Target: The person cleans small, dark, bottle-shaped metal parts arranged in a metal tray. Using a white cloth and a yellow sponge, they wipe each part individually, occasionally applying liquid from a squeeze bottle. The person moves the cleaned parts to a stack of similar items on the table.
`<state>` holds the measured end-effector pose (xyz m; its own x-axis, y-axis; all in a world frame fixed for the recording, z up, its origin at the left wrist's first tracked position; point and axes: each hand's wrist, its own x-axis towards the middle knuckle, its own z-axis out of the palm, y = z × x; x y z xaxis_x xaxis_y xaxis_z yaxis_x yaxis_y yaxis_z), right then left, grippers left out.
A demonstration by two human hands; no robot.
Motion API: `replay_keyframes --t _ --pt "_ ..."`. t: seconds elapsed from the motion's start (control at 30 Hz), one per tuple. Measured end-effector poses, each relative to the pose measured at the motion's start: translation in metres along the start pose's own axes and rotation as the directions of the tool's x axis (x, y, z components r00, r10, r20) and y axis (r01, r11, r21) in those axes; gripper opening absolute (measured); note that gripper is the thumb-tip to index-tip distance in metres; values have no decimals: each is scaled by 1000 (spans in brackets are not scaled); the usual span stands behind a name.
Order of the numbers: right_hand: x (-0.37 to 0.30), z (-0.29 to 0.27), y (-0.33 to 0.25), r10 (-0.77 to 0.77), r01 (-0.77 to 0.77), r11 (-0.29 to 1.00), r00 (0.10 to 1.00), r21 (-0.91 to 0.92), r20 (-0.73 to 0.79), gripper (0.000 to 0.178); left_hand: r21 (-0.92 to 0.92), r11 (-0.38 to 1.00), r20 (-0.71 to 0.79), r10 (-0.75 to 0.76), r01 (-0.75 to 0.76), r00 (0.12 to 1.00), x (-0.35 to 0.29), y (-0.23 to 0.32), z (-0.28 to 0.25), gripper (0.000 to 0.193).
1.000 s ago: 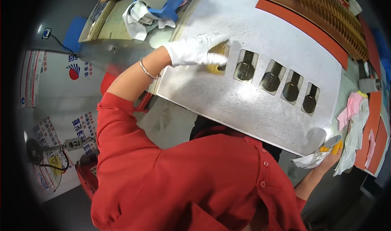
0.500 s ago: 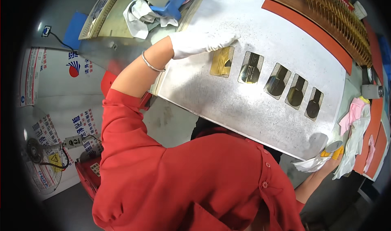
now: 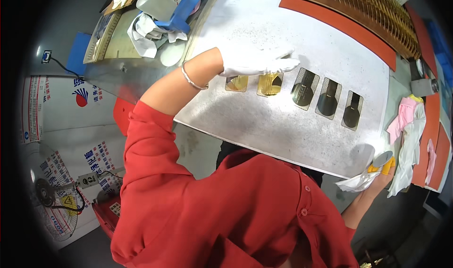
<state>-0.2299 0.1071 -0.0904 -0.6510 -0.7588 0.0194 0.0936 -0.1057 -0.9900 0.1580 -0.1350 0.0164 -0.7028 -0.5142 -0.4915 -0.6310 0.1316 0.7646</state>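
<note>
Five thin plates in a row across the centre and right-centre of the frame, lying on the pale desk (image 3: 264,126): two gold plates (image 3: 270,87) at the left end, three dark plates (image 3: 327,100) with meshed edges to their right. White-gloved left hand (image 3: 259,62) over the gold pair's upper ends, fingers stretched out, nothing seen in its grasp, contact unclear; right hand (image 3: 388,170), lower right, closed on a white cloth (image 3: 356,182) beside a grey disc (image 3: 381,159). Farther out, orange strip (image 3: 339,29) and slotted wooden rack (image 3: 377,15) upper right, blue tray (image 3: 186,10) upper left.
</note>
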Motion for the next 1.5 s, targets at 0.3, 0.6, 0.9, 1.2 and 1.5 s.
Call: replay_keyframes --t 0.3,0.6,0.9,1.2,1.5 --pt "-3 2 -1 7 -7 999 1000 32 -14 19 -138 990 -44 16 -22 999 -18 32 14 98" --pt "-1 2 -2 -3 3 1000 999 2 37 19 -3 1000 -84 20 -20 996 31 28 24 94" --pt "-3 11 -6 16 -15 999 999 37 -35 16 70 995 -85 80 -75 993 71 44 53 96" --pt "-3 10 -8 46 -49 996 998 76 38 16 64 996 -37 57 -54 998 85 62 61 97" --pt "-5 13 -9 40 -37 992 999 122 -15 16 138 989 -53 63 -56 997 111 92 79 75"
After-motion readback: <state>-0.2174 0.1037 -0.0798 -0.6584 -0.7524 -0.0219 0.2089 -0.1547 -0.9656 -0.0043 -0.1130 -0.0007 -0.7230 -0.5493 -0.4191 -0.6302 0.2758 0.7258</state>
